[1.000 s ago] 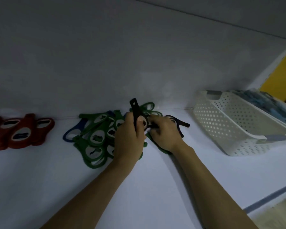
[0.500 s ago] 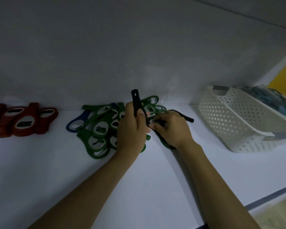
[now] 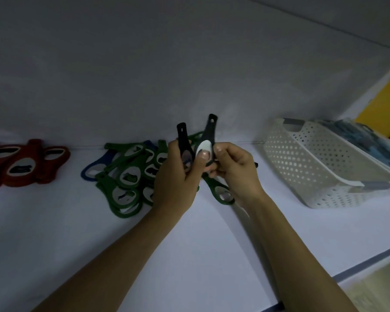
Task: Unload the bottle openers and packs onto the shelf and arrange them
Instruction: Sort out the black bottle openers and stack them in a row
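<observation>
White shelf (image 3: pixel 54 233) runs under a bare pale wall, and the light is dim throughout. At its right end sits the perforated white basket (image 3: pixel 313 176). The bluish packs (image 3: pixel 356 140) lie at its far side, not yet unloaded; whether they are in it or in a second basket behind, I cannot tell. Left of centre lies a loose heap of green openers (image 3: pixel 126 176), with one blue opener (image 3: pixel 92 167) poking out at its left edge. Well apart at the far left, the red openers (image 3: pixel 25 163) sit in an overlapping group.

Above the green heap my left grip (image 3: pixel 173 183) is wrapped around one black opener (image 3: pixel 182 136), handle up. My right grip (image 3: pixel 234 167) pinches the head of a second black opener (image 3: pixel 208 129) just beside it. I judge I am sorting by colour and pairing up the black ones. Next I should lay the two flat together and set them on bare shelf beside the green heap.

No brand or writing is readable, and the second opener's pale oval face looks blank.
</observation>
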### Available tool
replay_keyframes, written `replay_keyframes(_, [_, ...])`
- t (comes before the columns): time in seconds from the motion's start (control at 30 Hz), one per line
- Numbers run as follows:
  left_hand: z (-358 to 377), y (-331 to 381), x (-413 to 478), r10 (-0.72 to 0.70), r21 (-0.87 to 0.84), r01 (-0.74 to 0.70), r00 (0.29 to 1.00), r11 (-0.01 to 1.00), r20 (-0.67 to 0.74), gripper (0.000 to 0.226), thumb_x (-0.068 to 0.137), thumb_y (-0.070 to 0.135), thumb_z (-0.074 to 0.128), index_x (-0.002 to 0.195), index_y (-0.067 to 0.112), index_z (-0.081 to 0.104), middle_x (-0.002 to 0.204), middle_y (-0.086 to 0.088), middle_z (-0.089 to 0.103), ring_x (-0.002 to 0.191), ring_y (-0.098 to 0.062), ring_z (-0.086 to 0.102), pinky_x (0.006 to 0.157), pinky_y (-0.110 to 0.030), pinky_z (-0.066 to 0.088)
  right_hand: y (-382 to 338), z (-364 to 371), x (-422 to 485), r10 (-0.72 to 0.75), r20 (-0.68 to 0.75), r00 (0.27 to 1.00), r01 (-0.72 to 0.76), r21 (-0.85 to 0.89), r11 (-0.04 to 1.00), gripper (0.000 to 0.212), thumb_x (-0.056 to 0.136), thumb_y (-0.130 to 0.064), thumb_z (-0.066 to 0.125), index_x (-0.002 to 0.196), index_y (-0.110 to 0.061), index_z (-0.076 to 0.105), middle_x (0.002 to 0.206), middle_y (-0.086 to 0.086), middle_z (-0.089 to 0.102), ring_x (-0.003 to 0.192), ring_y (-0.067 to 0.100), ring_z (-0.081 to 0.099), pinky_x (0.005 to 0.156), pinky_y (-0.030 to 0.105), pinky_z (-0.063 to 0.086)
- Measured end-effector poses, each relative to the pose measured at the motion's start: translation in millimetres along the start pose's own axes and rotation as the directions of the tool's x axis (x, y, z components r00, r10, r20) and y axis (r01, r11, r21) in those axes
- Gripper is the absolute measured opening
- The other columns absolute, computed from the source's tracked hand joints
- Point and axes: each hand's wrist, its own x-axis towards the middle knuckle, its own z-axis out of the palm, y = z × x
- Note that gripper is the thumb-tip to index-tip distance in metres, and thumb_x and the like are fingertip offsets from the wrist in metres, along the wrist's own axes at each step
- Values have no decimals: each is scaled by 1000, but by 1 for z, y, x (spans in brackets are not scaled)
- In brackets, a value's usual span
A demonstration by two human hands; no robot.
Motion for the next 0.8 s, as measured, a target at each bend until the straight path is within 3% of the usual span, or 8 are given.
replay_keyframes(0.1, [0,-1,-1,10,39,-11,1000,999,20,22,93,39,51,106,23,45,75,18,57,64,-1,61,51,-21,49,0,9,-2,37,24,999,-37,-18,999,20,93,-14,58,77,-8,68,58,2,65,47,12,59,45,18,46])
replay_keyframes(0.17, [0,-3,0,-29,12,29,1000,999,7,11,97,28,48,105,21,45,75,13,61,53,-6,60,51,-29,52,4,3,3,84,-185,979,-104,-101,989,28,92,-25,62,68,-12,66,54,-3,61,46,9,53,48,19,45])
replay_keyframes(0.23, [-1,-2,1,-61,-7,61,998,998,5,12,98,25,45,107,18,46,79,9,66,48,-7,61,52,-34,54,12,-15,10,-30,-413,910,-148,-392,908,33,93,-33,58,75,-6,65,69,2,63,64,14,56,63,28,46])
replay_keyframes(0.33, [0,1,0,-71,3,71,997,997,10,19,98,25,44,112,12,46,89,5,69,54,-12,65,53,-39,56,24,-38,16,-67,-346,936,-305,-890,339,38,93,-36,53,121,-12,58,127,10,56,118,28,48,99,40,37])
replay_keyframes(0.4, [1,1,0,-59,19,59,998,998,21,16,98,22,44,109,10,45,89,5,70,50,-15,62,53,-42,56,28,-41,18,63,-341,938,-347,-913,215,47,92,-42,48,129,-13,51,136,9,50,127,31,40,104,43,31])
replay_keyframes(0.57, [2,-1,0,-58,-2,58,997,998,44,8,96,19,48,104,16,44,79,3,67,54,-11,59,53,-48,55,27,-40,19,-39,-371,928,-347,-896,275,33,89,-32,56,118,-15,60,114,11,61,108,32,52,89,39,38])
replay_keyframes(0.73, [1,-1,-1,-61,-8,62,996,998,60,10,96,20,46,106,18,48,76,5,67,52,-7,56,53,-49,54,23,-37,15,8,-439,898,-360,-727,585,44,86,-21,64,128,-14,53,109,5,69,103,26,62,80,30,44])
replay_keyframes(0.8, [1,0,-1,-77,-24,78,995,997,62,11,99,19,41,108,20,48,76,5,67,51,-14,55,53,-50,53,21,-34,13,-57,-450,891,-309,-693,651,29,87,-21,65,115,-15,61,100,3,70,94,24,65,78,32,48])
